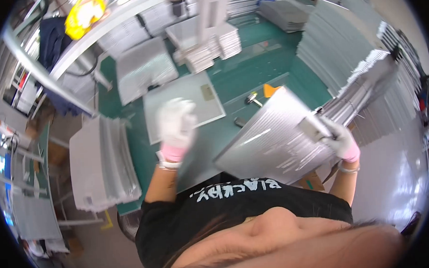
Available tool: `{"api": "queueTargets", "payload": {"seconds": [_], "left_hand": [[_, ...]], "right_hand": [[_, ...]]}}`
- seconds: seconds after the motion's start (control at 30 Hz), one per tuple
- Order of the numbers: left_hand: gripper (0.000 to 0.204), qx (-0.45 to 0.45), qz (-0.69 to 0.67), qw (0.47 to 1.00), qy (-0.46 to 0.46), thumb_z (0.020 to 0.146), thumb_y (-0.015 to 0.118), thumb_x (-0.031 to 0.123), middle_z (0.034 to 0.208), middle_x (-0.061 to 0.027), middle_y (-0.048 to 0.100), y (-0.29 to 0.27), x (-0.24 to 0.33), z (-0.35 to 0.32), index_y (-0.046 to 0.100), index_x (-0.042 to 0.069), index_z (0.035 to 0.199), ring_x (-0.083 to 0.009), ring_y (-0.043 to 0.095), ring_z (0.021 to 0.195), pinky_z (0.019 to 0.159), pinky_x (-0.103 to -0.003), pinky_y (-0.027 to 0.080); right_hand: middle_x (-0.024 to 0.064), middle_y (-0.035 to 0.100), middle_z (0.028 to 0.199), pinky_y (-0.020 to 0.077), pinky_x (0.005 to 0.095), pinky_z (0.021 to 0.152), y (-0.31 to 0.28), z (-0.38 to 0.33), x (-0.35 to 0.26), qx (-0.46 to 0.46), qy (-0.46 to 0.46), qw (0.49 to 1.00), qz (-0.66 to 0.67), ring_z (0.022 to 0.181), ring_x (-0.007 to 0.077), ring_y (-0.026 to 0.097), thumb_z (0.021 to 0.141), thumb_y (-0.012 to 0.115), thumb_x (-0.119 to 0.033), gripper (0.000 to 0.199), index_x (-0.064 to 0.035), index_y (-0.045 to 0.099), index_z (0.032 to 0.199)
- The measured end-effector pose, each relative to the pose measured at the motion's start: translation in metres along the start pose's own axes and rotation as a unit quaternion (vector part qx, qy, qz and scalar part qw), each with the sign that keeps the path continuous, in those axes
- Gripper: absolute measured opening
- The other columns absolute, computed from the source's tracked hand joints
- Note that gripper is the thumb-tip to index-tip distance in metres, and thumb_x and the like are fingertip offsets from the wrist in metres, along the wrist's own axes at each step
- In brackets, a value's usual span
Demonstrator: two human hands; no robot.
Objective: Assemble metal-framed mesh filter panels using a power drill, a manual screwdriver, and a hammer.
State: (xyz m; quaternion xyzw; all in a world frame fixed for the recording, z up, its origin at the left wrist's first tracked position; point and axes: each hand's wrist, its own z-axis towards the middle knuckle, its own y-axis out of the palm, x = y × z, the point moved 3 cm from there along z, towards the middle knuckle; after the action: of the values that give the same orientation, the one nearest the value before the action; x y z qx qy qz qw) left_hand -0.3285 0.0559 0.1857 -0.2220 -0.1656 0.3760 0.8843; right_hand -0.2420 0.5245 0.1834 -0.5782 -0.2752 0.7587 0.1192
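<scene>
Right hand [342,142], in a white glove with a pink cuff, closed on the right edge of a grey ribbed metal panel [273,136]. Panel held tilted above the near right part of the green desk [250,78], its far end raised, its right edge just beside a leaning stack of similar panels [367,87]. Left hand [176,124], gloved the same way, raised over the desk and blurred (open or closed cannot be told), holding nothing that can be made out. Just beyond the left hand, a flat grey sheet [193,98] lying on the desk with a small tan square near its far right corner. Between sheet and held panel, a small metal tool [253,99] and an orange piece [269,90] on the desk surface. At left, a pile of grey panels [102,161] overhanging the desk edge. At far centre, further stacks of panels [209,42] and a single ribbed panel [145,67]. At far left, a yellow object [86,13] above a slanting metal rail [41,70].
</scene>
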Motion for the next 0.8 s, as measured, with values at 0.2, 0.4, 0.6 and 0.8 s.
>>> {"api": "queueTargets", "payload": {"seconds": [0.2, 0.4, 0.6, 0.8], "left_hand": [[0.057, -0.360, 0.258, 0.862, -0.248, 0.093, 0.059, 0.035, 0.152, -0.0212, 0.040, 0.007, -0.152, -0.159, 0.050, 0.009, 0.142, -0.0446, 0.036, 0.139, 0.113, -0.056, 0.031], [0.059, -0.353, 0.198, 0.859, -0.313, 0.093, 0.059, 0.035, 0.151, -0.0233, 0.041, -0.006, -0.109, -0.208, 0.048, 0.010, 0.145, -0.0440, 0.039, 0.138, 0.115, -0.055, 0.031], [0.052, -0.341, 0.142, 0.886, -0.279, 0.086, 0.069, 0.033, 0.135, -0.0239, 0.052, -0.026, -0.006, -0.215, 0.061, 0.011, 0.132, -0.0431, 0.048, 0.124, 0.105, -0.053, 0.038], [0.066, -0.340, 0.073, 0.901, -0.261, 0.068, 0.082, 0.042, 0.123, -0.0135, 0.057, -0.042, 0.060, -0.252, 0.064, 0.014, 0.125, -0.0376, 0.052, 0.115, 0.096, -0.051, 0.042]], "right_hand": [[0.0107, 0.060, 0.134, 0.0456, 0.0280, 0.098, -0.160, -0.044, 0.012, 0.515, -0.008, 0.856, -0.039, 0.109, 0.0152, 0.059, 0.098, 0.056, -0.008, 0.056, 0.0021, 0.039, 0.151], [0.0107, 0.063, 0.132, 0.0434, 0.0328, 0.102, -0.325, 0.062, 0.068, 0.543, 0.040, 0.836, 0.061, 0.123, 0.0209, 0.058, 0.097, 0.059, -0.029, 0.052, 0.0015, 0.056, 0.139], [0.0271, 0.064, 0.122, 0.0477, 0.0435, 0.093, -0.461, 0.108, 0.148, 0.299, 0.251, 0.792, -0.469, 0.111, 0.0393, 0.064, 0.092, 0.057, -0.048, 0.054, -0.0035, 0.068, 0.121], [0.0186, 0.064, 0.129, 0.0484, 0.0375, 0.098, -0.165, 0.138, 0.044, 0.421, -0.063, 0.837, -0.344, 0.114, 0.0284, 0.064, 0.100, 0.060, -0.023, 0.041, -0.0041, 0.058, 0.136]]}}
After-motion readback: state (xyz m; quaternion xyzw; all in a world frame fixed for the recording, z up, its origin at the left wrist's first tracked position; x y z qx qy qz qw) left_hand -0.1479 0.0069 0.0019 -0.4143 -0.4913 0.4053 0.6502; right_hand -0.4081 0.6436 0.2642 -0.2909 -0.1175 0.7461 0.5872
